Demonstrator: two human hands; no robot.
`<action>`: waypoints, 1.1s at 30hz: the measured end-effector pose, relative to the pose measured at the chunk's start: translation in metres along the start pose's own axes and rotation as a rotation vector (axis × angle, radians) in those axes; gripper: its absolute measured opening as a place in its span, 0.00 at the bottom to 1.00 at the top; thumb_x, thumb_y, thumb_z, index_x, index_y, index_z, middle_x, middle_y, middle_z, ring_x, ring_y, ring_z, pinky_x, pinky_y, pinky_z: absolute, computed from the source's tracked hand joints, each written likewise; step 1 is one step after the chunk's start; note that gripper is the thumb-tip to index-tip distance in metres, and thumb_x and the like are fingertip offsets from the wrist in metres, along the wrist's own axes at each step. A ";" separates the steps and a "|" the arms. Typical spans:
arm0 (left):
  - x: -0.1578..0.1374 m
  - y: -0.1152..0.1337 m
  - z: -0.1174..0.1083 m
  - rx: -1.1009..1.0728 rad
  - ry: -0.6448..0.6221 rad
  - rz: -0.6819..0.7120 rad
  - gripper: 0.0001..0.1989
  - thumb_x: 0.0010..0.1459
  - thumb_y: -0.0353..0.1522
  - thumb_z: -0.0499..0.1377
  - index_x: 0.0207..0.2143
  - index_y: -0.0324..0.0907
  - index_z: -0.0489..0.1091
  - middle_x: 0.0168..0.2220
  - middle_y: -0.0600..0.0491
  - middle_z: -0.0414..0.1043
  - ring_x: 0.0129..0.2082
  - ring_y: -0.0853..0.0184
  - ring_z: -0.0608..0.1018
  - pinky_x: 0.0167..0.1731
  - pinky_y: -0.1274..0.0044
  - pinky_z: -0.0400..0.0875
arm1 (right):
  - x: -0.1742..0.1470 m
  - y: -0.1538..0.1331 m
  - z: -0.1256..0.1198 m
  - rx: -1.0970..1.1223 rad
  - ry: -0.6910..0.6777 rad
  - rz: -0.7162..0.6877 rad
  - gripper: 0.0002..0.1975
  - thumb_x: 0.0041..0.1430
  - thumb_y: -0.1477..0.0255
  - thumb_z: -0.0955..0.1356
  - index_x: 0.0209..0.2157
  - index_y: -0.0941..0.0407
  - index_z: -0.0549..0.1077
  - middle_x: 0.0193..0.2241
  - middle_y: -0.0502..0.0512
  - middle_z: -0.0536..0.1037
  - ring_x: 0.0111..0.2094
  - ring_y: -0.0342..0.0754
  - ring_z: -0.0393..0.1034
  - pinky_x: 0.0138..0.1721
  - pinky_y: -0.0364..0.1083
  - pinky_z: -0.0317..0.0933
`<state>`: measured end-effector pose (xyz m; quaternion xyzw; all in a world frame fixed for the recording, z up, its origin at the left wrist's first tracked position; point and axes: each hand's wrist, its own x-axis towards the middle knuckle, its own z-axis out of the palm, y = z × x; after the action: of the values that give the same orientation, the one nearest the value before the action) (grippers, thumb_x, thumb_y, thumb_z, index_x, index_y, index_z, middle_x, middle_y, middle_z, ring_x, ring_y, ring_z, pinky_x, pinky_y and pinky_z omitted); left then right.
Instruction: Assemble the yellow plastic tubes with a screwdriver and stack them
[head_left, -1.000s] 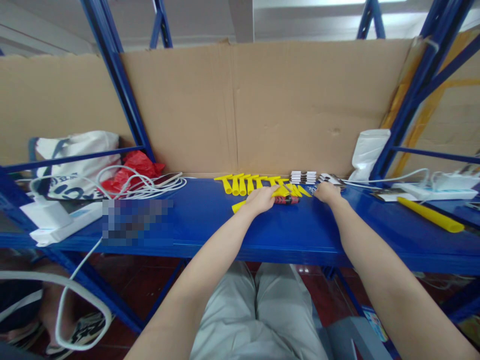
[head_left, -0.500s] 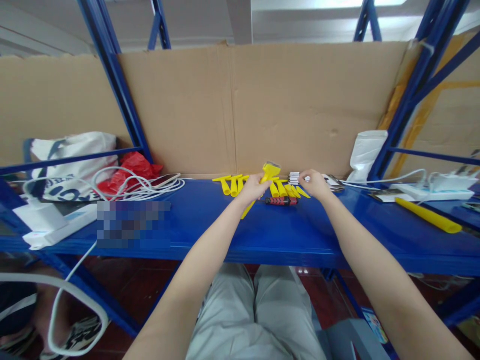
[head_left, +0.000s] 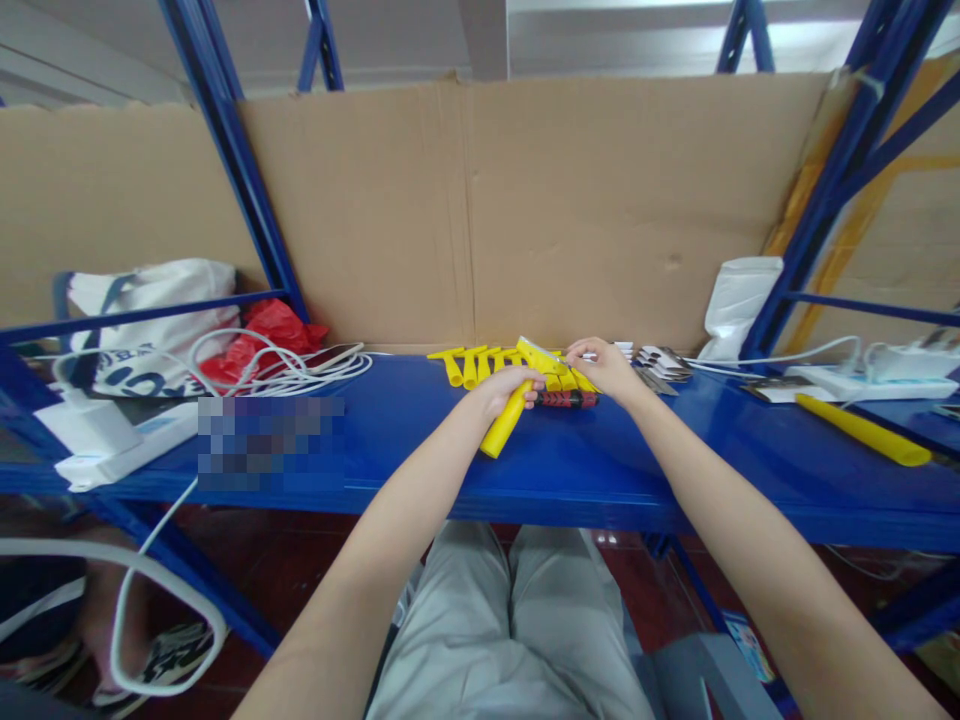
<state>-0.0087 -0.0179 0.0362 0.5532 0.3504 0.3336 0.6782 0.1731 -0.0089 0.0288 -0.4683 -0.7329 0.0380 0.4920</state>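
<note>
My left hand (head_left: 511, 390) is closed round the handle of a yellow scraper (head_left: 505, 425), whose handle end points toward me. The wide head of the scraper is tilted up beyond my fingers, with a pale strip along it. My right hand (head_left: 604, 367) is pinched at the right end of that head; whatever is between its fingertips is too small to make out. Just beneath my hands lies a red and black tool handle (head_left: 568, 399), like a screwdriver's. Several more yellow scrapers (head_left: 470, 370) lie in a row behind, partly hidden by my hands.
Small white and dark packets (head_left: 663, 364) lie right of my right hand. A long yellow tube (head_left: 862, 430) and a white power strip (head_left: 881, 382) are farther right. White cables (head_left: 300, 373) and a red bag (head_left: 274, 335) are at left. Cardboard (head_left: 360, 220) stands behind the blue shelf (head_left: 405, 450).
My right hand has moved left from beside the white packets to the scraper's head. My left hand has turned the scraper, so its head tilts and its handle shows more.
</note>
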 end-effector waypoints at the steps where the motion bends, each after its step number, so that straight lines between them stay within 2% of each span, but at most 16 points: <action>1: 0.000 0.000 0.000 0.000 -0.014 -0.011 0.10 0.55 0.20 0.48 0.24 0.40 0.57 0.13 0.62 0.56 0.09 0.79 0.58 0.12 0.84 0.52 | 0.000 0.000 0.001 0.008 -0.010 0.003 0.04 0.48 0.73 0.66 0.22 0.56 0.71 0.36 0.55 0.77 0.41 0.48 0.70 0.46 0.51 0.60; 5: 0.000 0.000 0.001 -0.005 -0.049 -0.015 0.11 0.55 0.20 0.48 0.23 0.40 0.57 0.13 0.61 0.56 0.09 0.79 0.58 0.13 0.85 0.52 | 0.000 0.000 0.004 0.029 -0.044 -0.018 0.04 0.47 0.74 0.66 0.21 0.56 0.70 0.34 0.54 0.77 0.40 0.48 0.70 0.47 0.51 0.60; 21: -0.003 0.001 0.003 -0.015 -0.051 -0.027 0.10 0.54 0.20 0.48 0.22 0.39 0.58 0.14 0.61 0.56 0.10 0.79 0.58 0.12 0.85 0.53 | 0.000 0.002 0.009 0.037 -0.099 -0.025 0.04 0.47 0.71 0.66 0.21 0.55 0.70 0.32 0.53 0.76 0.39 0.48 0.69 0.44 0.51 0.61; 27: -0.004 0.001 0.004 -0.019 -0.051 -0.036 0.10 0.54 0.21 0.48 0.23 0.39 0.59 0.14 0.61 0.56 0.10 0.79 0.58 0.13 0.84 0.53 | -0.003 0.001 0.011 0.035 -0.101 0.061 0.03 0.47 0.72 0.66 0.25 0.56 0.69 0.32 0.54 0.75 0.38 0.48 0.69 0.42 0.50 0.62; 33: -0.002 0.001 0.003 -0.060 -0.040 -0.026 0.09 0.54 0.21 0.48 0.24 0.39 0.59 0.14 0.61 0.56 0.10 0.79 0.58 0.12 0.85 0.53 | -0.002 0.006 0.014 -0.003 -0.065 0.045 0.08 0.49 0.70 0.66 0.33 0.57 0.69 0.37 0.56 0.74 0.40 0.48 0.69 0.44 0.51 0.62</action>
<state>-0.0074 -0.0206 0.0377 0.5346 0.3338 0.3238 0.7057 0.1669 -0.0014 0.0167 -0.4840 -0.7379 0.0629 0.4662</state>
